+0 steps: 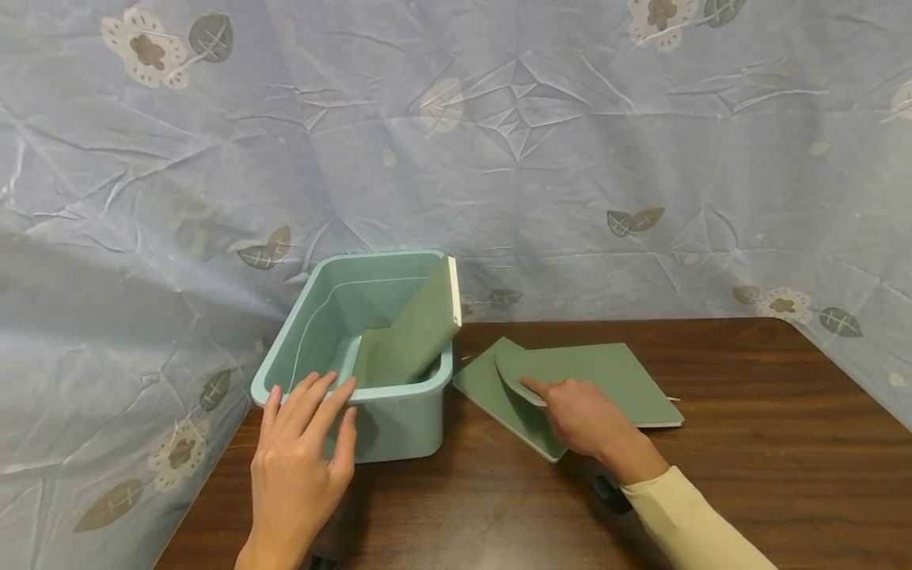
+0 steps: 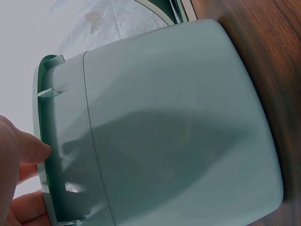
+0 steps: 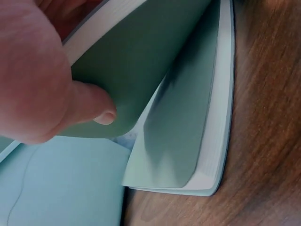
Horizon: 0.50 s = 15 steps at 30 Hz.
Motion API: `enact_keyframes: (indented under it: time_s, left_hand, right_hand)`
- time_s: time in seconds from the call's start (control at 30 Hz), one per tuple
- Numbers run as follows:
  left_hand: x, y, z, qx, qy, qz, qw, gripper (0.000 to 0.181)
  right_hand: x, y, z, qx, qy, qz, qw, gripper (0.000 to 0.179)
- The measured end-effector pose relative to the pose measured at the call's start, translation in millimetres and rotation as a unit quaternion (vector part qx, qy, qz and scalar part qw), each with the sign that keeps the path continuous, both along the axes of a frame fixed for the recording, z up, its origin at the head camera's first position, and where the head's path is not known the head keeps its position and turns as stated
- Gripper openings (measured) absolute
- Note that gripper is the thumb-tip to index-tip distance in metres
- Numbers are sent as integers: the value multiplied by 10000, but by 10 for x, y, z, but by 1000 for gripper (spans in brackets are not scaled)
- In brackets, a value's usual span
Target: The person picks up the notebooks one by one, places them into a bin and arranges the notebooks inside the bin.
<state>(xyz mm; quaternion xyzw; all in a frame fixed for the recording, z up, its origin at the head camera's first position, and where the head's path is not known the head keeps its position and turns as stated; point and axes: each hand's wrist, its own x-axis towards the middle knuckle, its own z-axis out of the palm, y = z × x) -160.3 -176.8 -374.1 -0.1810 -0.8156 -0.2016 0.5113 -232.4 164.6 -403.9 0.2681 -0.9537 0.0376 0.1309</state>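
Note:
My left hand (image 1: 299, 459) is at the front rim of a pale teal plastic bin (image 1: 399, 427), fingers over the rim and thumb (image 2: 35, 149) on its outer side. A green notebook (image 1: 420, 324) leans inside the bin, its white page edge above the right rim. My right hand (image 1: 587, 419) pinches the near left edge of another green notebook (image 1: 606, 372), thumb (image 3: 96, 106) against its cover. That edge is raised and bent over a third green notebook (image 3: 181, 136), which lies flat and askew beneath it on the table.
The dark brown wooden table (image 1: 499, 507) ends at a back edge, against a hanging grey-blue flowered cloth (image 1: 499, 158). More of the cloth hangs along the left and right sides. The bin stands near the table's left edge, with the notebook pair to its right.

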Motion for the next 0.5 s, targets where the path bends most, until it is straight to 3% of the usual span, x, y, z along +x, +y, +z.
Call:
enact_keyframes:
  time_s: [0.27, 0.5]
  left_hand:
    - [-6, -8, 2, 6, -42, -10, 10000, 30]
    - [-14, -21, 1, -44, -128, 89, 9999, 32]
  right_hand:
    - [54, 27, 121, -583, -40, -235, 9980, 42]
    - [56, 108, 304, -999, 101, -511, 9936, 44]
